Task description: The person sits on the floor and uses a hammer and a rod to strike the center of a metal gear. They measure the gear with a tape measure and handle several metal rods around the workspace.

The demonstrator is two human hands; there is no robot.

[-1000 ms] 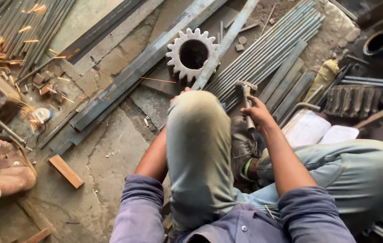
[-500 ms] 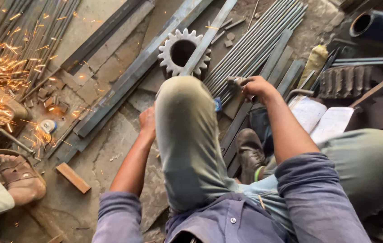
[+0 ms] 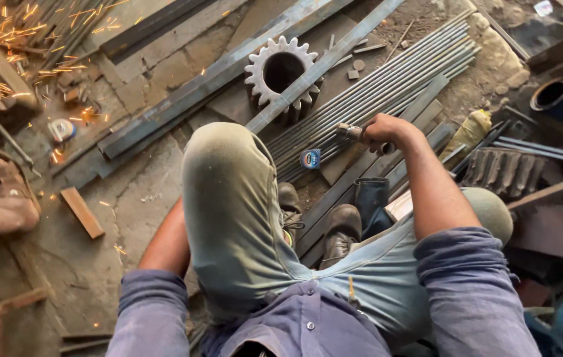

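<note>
A person crouches on a workshop floor, seen from above. Nearest, the raised knee (image 3: 228,198) hides the left hand, so its grip cannot be told. Beyond the knee, the right hand (image 3: 384,132) is closed around a metal tool handle (image 3: 349,131), whose long axis points left toward the steel rods (image 3: 387,86). Farther, behind the knee, lies a large gear (image 3: 283,71).

You are in a metal workshop: steel rods (image 3: 387,86) and flat bars (image 3: 215,76) lie on the dusty floor, beside a big gear (image 3: 283,69) (grinding sparks (image 3: 3,39) fly nearby).
</note>
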